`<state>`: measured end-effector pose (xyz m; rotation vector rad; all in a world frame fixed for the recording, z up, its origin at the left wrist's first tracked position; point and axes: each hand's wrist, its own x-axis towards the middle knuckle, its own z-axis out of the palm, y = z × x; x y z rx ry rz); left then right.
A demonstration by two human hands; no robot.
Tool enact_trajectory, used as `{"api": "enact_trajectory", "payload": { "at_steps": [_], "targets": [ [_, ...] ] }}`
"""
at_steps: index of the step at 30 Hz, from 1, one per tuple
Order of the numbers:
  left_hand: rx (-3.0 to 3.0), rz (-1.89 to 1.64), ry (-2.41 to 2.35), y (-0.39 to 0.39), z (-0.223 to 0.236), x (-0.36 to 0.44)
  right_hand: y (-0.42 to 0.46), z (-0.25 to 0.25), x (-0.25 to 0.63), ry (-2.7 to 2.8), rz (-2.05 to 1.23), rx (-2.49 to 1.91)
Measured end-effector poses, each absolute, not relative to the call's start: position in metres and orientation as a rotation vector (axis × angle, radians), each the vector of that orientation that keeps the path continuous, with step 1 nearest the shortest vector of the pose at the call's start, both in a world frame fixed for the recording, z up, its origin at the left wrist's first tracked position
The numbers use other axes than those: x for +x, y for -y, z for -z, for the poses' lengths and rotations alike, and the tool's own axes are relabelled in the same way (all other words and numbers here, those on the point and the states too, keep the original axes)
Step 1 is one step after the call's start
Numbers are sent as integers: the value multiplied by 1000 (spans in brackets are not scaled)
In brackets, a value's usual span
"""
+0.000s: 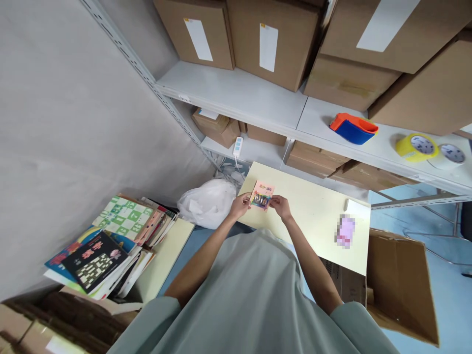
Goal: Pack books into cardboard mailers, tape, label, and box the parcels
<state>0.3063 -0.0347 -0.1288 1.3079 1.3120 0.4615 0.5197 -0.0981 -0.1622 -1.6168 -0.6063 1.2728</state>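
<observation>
A small pink booklet point(261, 195) with a colourful picture on its cover is held above the pale yellow table point(306, 206). My left hand point(241, 205) grips its left edge between thumb and fingers. At the lower right edge, my right hand point(280, 207) pinches the same booklet. The cover faces up towards me. Whether it is a thin book or a card set, I cannot tell for sure.
Stacked books point(121, 246) lie on a side table at left, beside a white plastic bag point(209, 202). An open carton point(401, 285) stands at right. The shelf ahead bears boxes, an orange-blue tape dispenser point(354, 129) and tape rolls point(416, 147). A blurred purple object point(345, 231) lies on the table.
</observation>
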Motion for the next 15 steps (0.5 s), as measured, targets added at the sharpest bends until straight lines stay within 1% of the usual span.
{"api": "enact_trajectory", "payload": {
  "at_steps": [5,8,11,15],
  "targets": [
    [1514,-621,-1351,-17,105,310,48,145,537,665,-1142,-1596],
    [1572,-647,-1424,-25,103,297,42,144,538,733,-1188,-1656],
    [1510,-605,-1498,-9,116,273,59,153,530,749,-1327,-1678],
    [1371,-476,-1580,39,145,237,98,170,510,728,-1512,-1691]
  ]
}}
